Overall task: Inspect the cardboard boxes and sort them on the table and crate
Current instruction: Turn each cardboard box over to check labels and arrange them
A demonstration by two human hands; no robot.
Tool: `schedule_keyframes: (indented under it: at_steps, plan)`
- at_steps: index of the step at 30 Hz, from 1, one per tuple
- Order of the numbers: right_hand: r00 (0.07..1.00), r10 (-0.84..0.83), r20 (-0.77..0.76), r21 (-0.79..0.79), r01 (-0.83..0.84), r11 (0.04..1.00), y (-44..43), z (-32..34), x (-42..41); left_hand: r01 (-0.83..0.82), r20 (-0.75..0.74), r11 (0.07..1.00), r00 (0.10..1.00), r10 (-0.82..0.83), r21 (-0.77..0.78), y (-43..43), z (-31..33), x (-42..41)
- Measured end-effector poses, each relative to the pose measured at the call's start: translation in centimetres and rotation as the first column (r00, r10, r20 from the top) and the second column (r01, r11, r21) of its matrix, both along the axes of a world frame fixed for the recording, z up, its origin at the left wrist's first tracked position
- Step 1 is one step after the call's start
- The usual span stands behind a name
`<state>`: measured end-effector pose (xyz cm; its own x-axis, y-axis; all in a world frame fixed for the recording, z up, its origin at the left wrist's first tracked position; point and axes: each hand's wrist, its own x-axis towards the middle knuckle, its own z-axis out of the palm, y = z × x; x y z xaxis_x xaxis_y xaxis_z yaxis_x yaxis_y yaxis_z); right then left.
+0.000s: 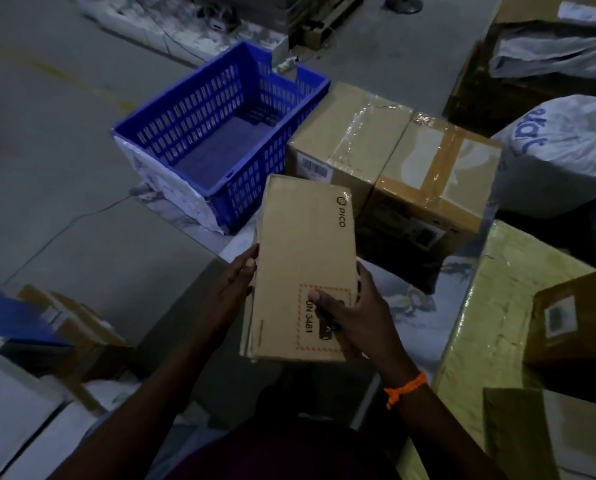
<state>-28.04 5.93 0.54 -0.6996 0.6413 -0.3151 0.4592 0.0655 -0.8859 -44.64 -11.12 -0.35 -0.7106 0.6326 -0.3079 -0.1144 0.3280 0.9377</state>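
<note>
Cardboard box [303,244] (PICO) — left hand [234,282] grips left edge, right hand [352,317] grips right.

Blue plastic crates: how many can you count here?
1 for certain: the blue slotted plastic crate beyond the held cardboard box. A blue shape at the left edge may be another.

White printed sack [566,150] far right; thin cable [64,230] across grey floor [47,98].
</note>
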Motion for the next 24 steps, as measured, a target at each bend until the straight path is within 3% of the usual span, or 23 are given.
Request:
schedule_keyframes:
  at_steps: [9, 12, 16, 19, 21, 24]
  plan:
    - [0.983, 0.075, -0.168, 0.030, -0.071, 0.997, -2.0, -1.5, -2.0, 0.024, -0.034, 0.999, 0.999, -0.023, 0.035, 0.0, 0.3, -0.5]
    - [0.987, 0.055, -0.151, 0.067, -0.045, 0.997, 0.3, -1.6, -1.2, 0.077, -0.086, 0.997, 0.993, -0.079, -0.025, 1.8, 0.3, 0.2]
    - [0.996, 0.051, -0.070, 0.076, -0.046, 0.996, 3.6, -1.3, 0.5, 0.030, -0.065, 1.000, 0.997, -0.030, 0.008, 5.0, -0.4, 2.6]
    - [0.997, 0.048, -0.054, 0.233, -0.034, 0.972, 4.3, -0.9, 0.8, 0.028, -0.218, 0.999, 0.975, -0.035, -0.035, 6.1, -0.7, 3.7]
    - [0.999, 0.052, 0.010, 0.460, -0.051, 0.886, 4.2, -0.7, -0.2, 0.030, -0.430, 0.994, 0.900, -0.071, -0.101, 6.4, -0.8, 3.1]
    - [0.983, 0.115, 0.142, 0.711, -0.182, 0.679, 4.2, 0.1, -3.3, 0.080, -0.708, 0.953, 0.651, -0.272, -0.292, 8.4, -0.7, 0.5]
